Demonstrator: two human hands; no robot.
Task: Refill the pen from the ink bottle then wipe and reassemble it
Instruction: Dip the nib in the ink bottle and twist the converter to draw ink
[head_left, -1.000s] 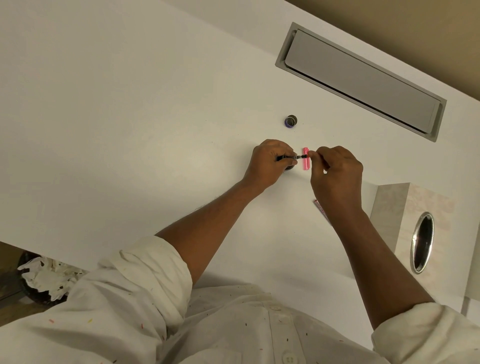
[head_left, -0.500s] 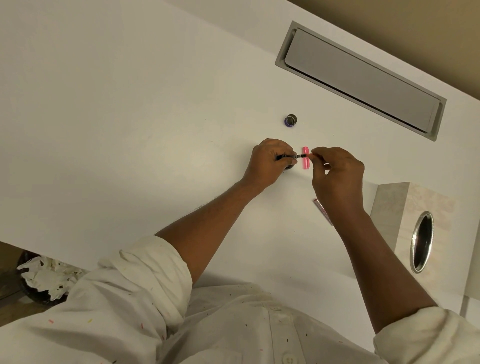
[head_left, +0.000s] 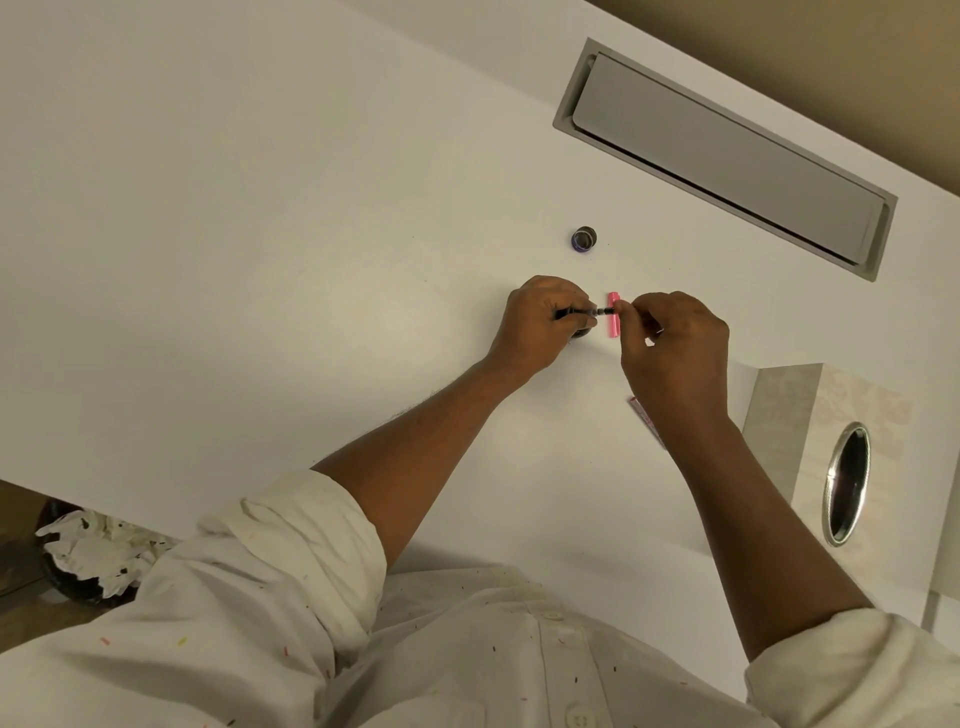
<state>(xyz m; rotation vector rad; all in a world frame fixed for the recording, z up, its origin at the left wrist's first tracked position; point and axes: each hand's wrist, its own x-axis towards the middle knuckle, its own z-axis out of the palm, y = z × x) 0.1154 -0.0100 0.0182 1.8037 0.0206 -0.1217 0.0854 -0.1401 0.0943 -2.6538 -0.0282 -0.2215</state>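
Note:
My left hand (head_left: 540, 322) is closed around a thin black pen part (head_left: 587, 312), held level just above the white desk (head_left: 260, 234). My right hand (head_left: 675, 343) pinches the right end of that black part with its fingertips. A short pink pen piece (head_left: 613, 325) lies on the desk behind the joined fingertips. Another pink piece (head_left: 641, 413) shows partly from under my right wrist. A dark round thing, probably the ink bottle (head_left: 583, 334), is mostly hidden under my left hand. A small dark round cap (head_left: 584, 239) with a purple rim sits farther back.
A grey flap panel (head_left: 727, 156) is set into the desk at the back right. A pale tissue box (head_left: 810, 415) with an oval opening stands at the right. A dark bin with crumpled white tissues (head_left: 88, 551) is below the desk's left edge.
Both hands stay together on the black pen part. My right hand's fingers shift slightly at its end; nothing else moved.

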